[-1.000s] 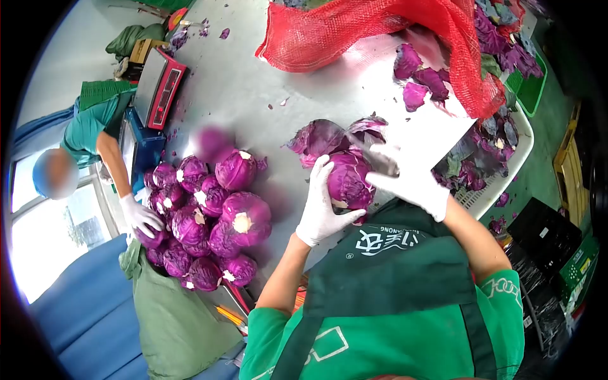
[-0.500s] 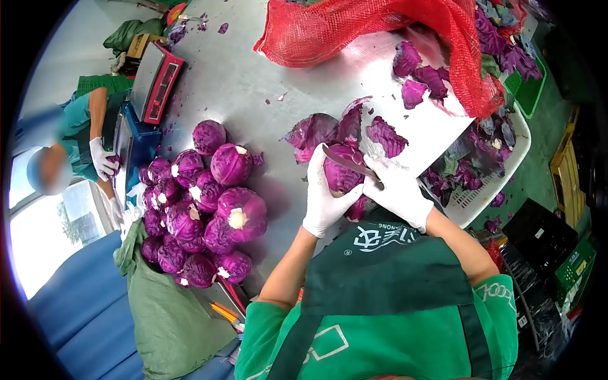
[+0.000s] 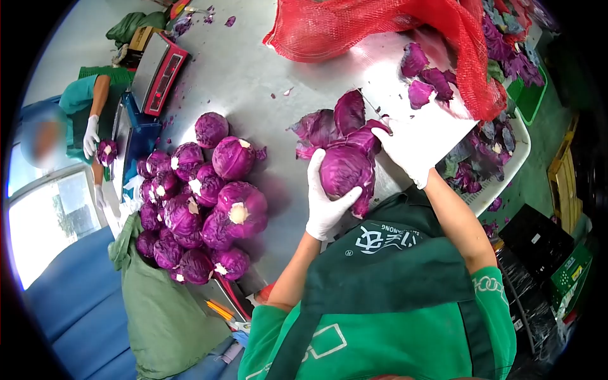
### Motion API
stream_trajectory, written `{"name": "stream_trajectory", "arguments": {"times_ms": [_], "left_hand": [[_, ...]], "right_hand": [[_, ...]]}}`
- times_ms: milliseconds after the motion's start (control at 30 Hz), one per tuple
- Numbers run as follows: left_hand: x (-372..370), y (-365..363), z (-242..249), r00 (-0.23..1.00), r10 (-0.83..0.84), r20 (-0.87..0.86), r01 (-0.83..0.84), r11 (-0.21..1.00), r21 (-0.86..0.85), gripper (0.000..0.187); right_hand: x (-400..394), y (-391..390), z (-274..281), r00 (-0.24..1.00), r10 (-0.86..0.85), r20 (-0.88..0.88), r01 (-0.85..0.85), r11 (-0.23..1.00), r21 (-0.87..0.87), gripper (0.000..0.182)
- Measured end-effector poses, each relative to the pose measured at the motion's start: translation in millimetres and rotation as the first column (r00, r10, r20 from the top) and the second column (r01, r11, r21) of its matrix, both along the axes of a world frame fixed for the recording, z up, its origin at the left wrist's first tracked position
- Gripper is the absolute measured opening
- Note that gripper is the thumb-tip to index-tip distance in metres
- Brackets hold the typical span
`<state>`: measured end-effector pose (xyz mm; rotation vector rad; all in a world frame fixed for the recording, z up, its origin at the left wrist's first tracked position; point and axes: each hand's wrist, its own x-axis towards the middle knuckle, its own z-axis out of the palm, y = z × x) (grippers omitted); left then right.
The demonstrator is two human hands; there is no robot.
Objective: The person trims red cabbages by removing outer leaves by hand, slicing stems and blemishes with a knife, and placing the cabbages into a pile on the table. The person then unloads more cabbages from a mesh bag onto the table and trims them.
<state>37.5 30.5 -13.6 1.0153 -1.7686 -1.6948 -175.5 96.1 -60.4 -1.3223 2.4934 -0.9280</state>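
Note:
In a white glove, my left hand (image 3: 324, 201) grips the near left side of a purple cabbage (image 3: 345, 170), thumb across its front. My right hand (image 3: 406, 152), gloved too, is at the cabbage's right, its fingertips at an outer leaf (image 3: 373, 134) that stands away from the head. Whether a knife is in that hand I cannot see clearly. Loose purple leaves (image 3: 316, 128) lie just beyond the cabbage on the metal table (image 3: 278, 69).
Several cabbages (image 3: 233, 158) are heaped at the left, by a green sack (image 3: 161, 310). A red scale (image 3: 166, 75) and a gloved co-worker (image 3: 92, 136) are farther left. A red mesh bag (image 3: 316, 35) lies at the far side; a white basket (image 3: 522, 142) of leaves stands right.
My right hand has moved right and up, off the front of the cabbage, and the curved knife is no longer clearly seen. An outer leaf now stands out. The co-worker's hand has shifted.

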Motion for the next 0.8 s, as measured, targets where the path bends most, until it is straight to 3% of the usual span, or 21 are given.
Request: {"name": "stream_trajectory", "arguments": {"times_ms": [33,100,133,167,233,267,367,433,500,533,600,633,700,767,800], "left_hand": [[-6,-1,17,0.998,0.048,-0.047,-0.041,0.989,0.145,0.093],[-6,-6,12,0.984,0.162,-0.071,-0.137,0.953,0.271,0.088],[-6,-8,12,0.982,0.174,-0.074,-0.148,0.951,0.27,0.088],[-8,-10,11,0.973,0.218,-0.078,-0.182,0.929,0.321,0.087],[-15,-11,7,0.962,0.258,-0.089,-0.206,0.901,0.381,0.085],[-18,-12,4,0.963,0.246,-0.109,-0.188,0.906,0.379,0.085],[-23,-14,-1,0.971,0.225,-0.076,-0.189,0.926,0.326,0.083],[-26,-15,12,0.958,0.27,-0.098,-0.195,0.861,0.47,0.08],[-28,-19,18,0.952,0.29,-0.099,-0.207,0.846,0.491,0.077],[-27,-21,19,0.949,0.306,-0.081,-0.223,0.827,0.516,0.075],[-18,-28,4,0.917,0.385,-0.103,-0.243,0.746,0.62,0.067],[-15,-32,-1,0.898,0.421,-0.124,-0.234,0.699,0.676,0.063],[-10,-37,-4,0.869,0.465,-0.172,-0.196,0.642,0.741,0.055],[-10,-37,-4,0.888,0.427,-0.172,-0.186,0.674,0.715,0.057],[-12,-38,-4,0.906,0.388,-0.168,-0.174,0.704,0.689,0.059]], "right_hand": [[0,-2,7,1.0,0.012,-0.004,-0.012,1.0,-0.005,0.032],[-3,-2,33,0.977,0.017,0.213,-0.006,0.999,-0.053,0.034],[0,4,51,0.951,0.07,0.301,-0.062,0.997,-0.034,0.036],[3,14,39,0.955,0.175,0.241,-0.167,0.984,-0.054,0.035],[15,19,80,0.841,0.333,0.427,-0.349,0.936,-0.043,0.038],[17,19,81,0.83,0.415,0.373,-0.424,0.903,-0.062,0.045],[13,11,61,0.698,0.452,0.555,-0.377,0.891,-0.252,0.042],[4,10,60,0.597,0.425,0.68,-0.403,0.892,-0.203,0.032],[8,10,65,0.719,0.431,0.545,-0.406,0.897,-0.175,0.022],[8,11,63,0.719,0.432,0.544,-0.405,0.897,-0.177,0.022],[8,20,47,0.847,0.254,0.467,-0.247,0.966,-0.077,0.015],[-3,30,17,0.871,0.236,0.43,-0.203,0.972,-0.122,0.012],[-34,48,-19,0.935,-0.04,0.352,0.047,0.999,-0.012,0.019],[-58,50,13,0.955,-0.105,0.277,0.139,0.985,-0.106,0.03],[-55,45,32,0.988,-0.071,0.137,0.077,0.996,-0.035,0.027]]}}
